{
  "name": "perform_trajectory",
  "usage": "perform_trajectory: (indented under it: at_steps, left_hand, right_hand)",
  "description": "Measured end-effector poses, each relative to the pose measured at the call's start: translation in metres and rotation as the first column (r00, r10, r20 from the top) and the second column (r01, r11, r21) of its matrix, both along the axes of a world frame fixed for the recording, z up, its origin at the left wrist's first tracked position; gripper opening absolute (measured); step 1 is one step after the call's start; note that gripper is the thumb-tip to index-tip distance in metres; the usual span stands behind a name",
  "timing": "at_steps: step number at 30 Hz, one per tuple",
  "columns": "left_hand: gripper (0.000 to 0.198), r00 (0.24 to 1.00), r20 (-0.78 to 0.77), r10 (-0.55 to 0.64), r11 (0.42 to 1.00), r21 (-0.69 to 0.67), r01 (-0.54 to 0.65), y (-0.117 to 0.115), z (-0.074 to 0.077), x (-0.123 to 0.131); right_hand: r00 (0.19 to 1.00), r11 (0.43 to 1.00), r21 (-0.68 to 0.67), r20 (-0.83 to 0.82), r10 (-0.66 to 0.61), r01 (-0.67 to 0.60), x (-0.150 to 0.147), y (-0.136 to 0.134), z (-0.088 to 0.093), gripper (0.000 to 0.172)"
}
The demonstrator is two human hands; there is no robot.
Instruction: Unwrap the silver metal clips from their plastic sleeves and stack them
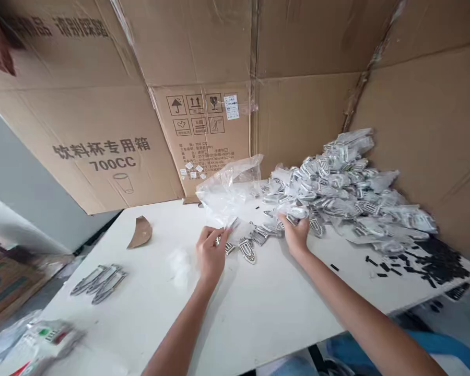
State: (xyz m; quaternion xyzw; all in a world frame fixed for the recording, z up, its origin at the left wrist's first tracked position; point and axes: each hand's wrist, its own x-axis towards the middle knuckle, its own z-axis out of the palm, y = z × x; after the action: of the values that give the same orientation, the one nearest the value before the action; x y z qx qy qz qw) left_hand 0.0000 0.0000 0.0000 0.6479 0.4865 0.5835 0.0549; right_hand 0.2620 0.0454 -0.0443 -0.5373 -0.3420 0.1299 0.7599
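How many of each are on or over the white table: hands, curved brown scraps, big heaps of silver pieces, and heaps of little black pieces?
Left hand and right hand: 2
Curved brown scrap: 1
Big heap of silver pieces: 1
Heap of little black pieces: 1
Total: 5

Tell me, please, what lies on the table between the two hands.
In the head view, silver shield-shaped pieces lie on the white table between the left hand and right hand.
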Motion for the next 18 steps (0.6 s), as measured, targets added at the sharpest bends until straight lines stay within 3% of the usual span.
perform_trajectory:
  at_steps: [10,14,18]
  left_hand:
    - [0.03,0.99,0.107,0.088,0.996,-0.039,-0.084,0.001,0.003,-0.002]
    - [0.026,0.981,0.186,0.061,0.987,-0.157,-0.032,0.0,0.004,-0.003]
    - [0.03,0.971,0.238,0.013,0.977,-0.209,0.039,0.0,0.003,-0.001]
  right_hand:
    - [0.988,0.998,0.061,-0.147,0.034,-0.025,0.001,0.003,0.004,0.068]
    - [0.982,0.993,0.11,-0.179,0.058,-0.039,0.0,-0.001,0.014,0.064]
    - [0.992,0.981,0.187,-0.109,0.065,-0.043,-0.002,-0.009,0.024,0.063]
